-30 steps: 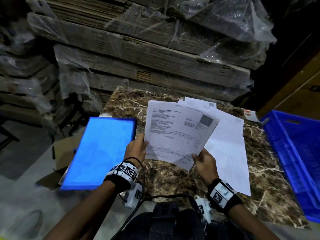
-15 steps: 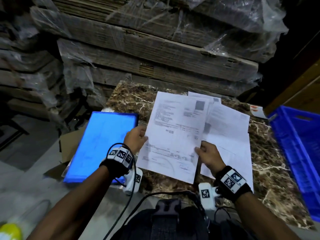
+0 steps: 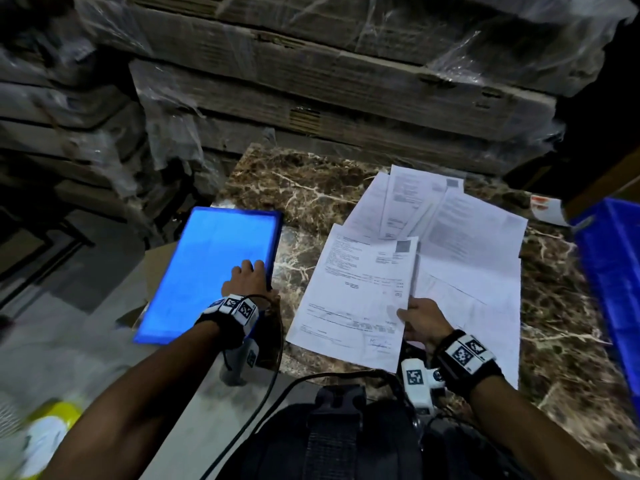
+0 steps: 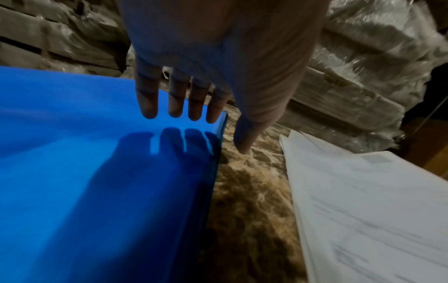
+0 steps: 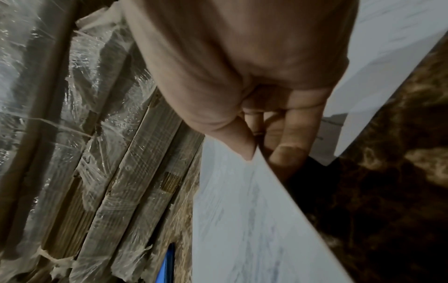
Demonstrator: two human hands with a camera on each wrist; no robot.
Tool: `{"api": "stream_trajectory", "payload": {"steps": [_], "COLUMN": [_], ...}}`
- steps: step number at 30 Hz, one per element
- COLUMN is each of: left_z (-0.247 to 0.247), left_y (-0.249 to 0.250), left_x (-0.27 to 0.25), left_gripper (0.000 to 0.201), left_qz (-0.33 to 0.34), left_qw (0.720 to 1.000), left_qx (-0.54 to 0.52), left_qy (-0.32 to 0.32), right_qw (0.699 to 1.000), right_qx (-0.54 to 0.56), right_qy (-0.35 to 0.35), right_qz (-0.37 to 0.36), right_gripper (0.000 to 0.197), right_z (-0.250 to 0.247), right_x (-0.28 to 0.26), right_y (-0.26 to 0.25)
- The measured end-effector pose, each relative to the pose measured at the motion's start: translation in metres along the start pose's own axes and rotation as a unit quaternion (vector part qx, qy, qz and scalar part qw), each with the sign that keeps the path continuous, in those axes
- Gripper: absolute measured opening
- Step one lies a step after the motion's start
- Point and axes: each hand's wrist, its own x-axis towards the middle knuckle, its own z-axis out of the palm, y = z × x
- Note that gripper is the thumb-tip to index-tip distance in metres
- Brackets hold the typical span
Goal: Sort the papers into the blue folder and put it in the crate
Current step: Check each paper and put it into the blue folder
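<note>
On marble, left hand lies flat on glossy blue folder; right-hand fingers pinch printed papers.

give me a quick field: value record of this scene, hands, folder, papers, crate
left hand: left hand open, straight fingers over the blue folder near its right edge
right hand: right hand pinches the printed sheet at its near right corner
folder: closed, flat, overhanging the marble table at its left edge
other papers: loose papers spread on the table
crate: blue crate at far right, contents out of view
</note>
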Motion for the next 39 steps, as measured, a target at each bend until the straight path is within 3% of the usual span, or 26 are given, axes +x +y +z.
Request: {"api": "stream_trajectory", "payload": {"steps": [5,10,22,26,31,34,39], "left_z": [-0.001,-0.009,0.002,0.013,0.008,0.000,-0.028], "left_y": [0.004,0.004,0.023,0.023,0.014,0.012,0.012], "left_x": [0.002,0.003,-0.020,-0.027,-0.029,-0.033,-0.040], "left_gripper": [0.047,0.053,0.029,0.028,0.026,0.034,0.050], "left_qz": [-0.015,-0.018,-0.039,-0.066,-0.082,-0.054,0.067], "left_qw": [1.000,0.999,0.999,0.997,0.988,0.992,0.998], "left_qx": [-0.020,-0.035,0.007,-0.038,-0.124,-0.106,0.013], "left_qy": [-0.013,-0.017,0.031,0.014,0.041,0.052,0.008], "right_qw": [1.000,0.999,0.996,0.994,0.991,0.989,0.982], "right_qx": [0.001,0.024,0.016,0.009,0.013,0.025,0.036], "right_qy": [-0.016,-0.046,-0.084,-0.091,-0.108,-0.121,-0.166], "right_qz": [0.020,0.002,-0.039,-0.057,-0.072,-0.082,-0.078], "right_gripper": [0.038,0.016,0.026,0.025,0.021,0.021,0.023], "right_z": [-0.005,-0.015,-0.042,-0.046,-0.050,-0.051,-0.048], "right_x": [0.002,-0.003,0.001,0.003,0.003,0.001,-0.010], "right_y": [0.001,-0.005,-0.009,-0.008,-0.010,-0.013,-0.019]}}
